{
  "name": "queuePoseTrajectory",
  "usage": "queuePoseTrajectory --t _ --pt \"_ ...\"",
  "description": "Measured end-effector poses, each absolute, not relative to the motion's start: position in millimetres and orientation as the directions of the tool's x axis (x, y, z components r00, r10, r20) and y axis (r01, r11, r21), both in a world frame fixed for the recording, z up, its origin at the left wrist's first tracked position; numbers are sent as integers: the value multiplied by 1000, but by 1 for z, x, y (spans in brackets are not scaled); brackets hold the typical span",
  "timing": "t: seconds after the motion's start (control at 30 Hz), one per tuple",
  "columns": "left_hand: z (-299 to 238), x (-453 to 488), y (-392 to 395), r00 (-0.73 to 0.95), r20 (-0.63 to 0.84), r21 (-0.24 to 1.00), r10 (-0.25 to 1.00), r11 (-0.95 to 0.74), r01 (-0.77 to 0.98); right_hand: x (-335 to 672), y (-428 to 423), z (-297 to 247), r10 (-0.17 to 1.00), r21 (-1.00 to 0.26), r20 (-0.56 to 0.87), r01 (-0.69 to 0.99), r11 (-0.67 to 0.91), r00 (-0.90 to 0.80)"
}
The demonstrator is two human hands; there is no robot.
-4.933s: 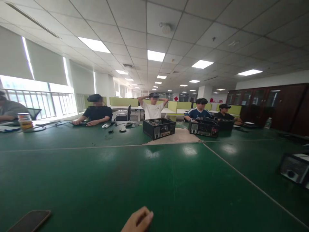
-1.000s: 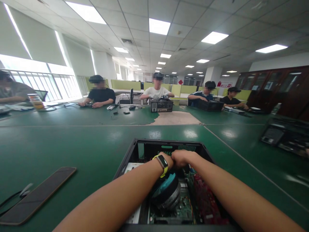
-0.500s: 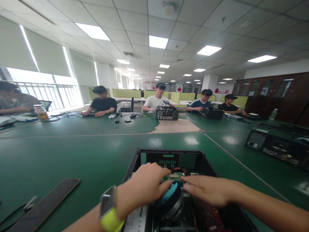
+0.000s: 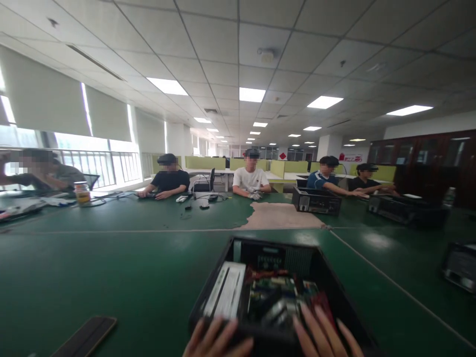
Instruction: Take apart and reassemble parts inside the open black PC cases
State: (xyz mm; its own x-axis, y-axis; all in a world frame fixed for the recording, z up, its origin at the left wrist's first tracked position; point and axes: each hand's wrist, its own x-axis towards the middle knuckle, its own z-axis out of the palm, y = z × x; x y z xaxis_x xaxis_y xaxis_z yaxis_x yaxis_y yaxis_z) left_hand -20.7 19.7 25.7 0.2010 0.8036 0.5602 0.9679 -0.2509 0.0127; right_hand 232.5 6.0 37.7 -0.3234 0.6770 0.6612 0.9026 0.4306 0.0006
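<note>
An open black computer case [image 4: 256, 333] lies in front of me, its inside facing up. My left hand [image 4: 220, 339] is at the left part of its near edge, fingers spread and open. My right hand [image 4: 323, 333] reaches over the near edge on the right, fingers also apart, close to the red parts [image 4: 323, 301]. Inside the case, a silver power supply [image 4: 227, 287] sits on the left, and a green circuit board [image 4: 273, 293] with red cables [image 4: 266, 273] lies in the middle. Blur hides detail near my fingers, and my wrists are out of view.
A dark flat slab [image 4: 87, 337] lies on the green table [image 4: 130, 267] at lower left. Across the table several people sit; dark computer cases [image 4: 316, 201] stand at right. A jar [image 4: 82, 192] is at far left, and small black items [image 4: 204, 204] with cables lie mid-table.
Both hands have come back from inside the case to its near edge. My view has tilted up. Across the table, the computer case before the white-shirted person now stands farther right.
</note>
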Motion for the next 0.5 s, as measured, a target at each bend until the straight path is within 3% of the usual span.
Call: queuePoseTrajectory --t 0.07,0.1,0.13,0.27,0.37,0.5 --pt "44 -3 46 138 544 67 828 -206 976 211 65 61 719 -5 640 934 358 -272" --pt "54 10 56 91 519 116 850 -175 978 199 89 73 804 -16 569 975 222 -174" --pt "63 23 62 85 487 152 869 -180 972 186 106 84 847 -5 506 981 193 -164" --pt "77 48 54 164 376 279 912 -280 919 157 103 101 899 -47 364 959 278 -243" --pt "59 18 23 43 225 391 973 -131 911 176 60 81 945 -300 244 910 285 -216" --pt "21 -50 -13 -107 47 530 993 66 845 242 16 40 970 -671 -104 735 95 -220"
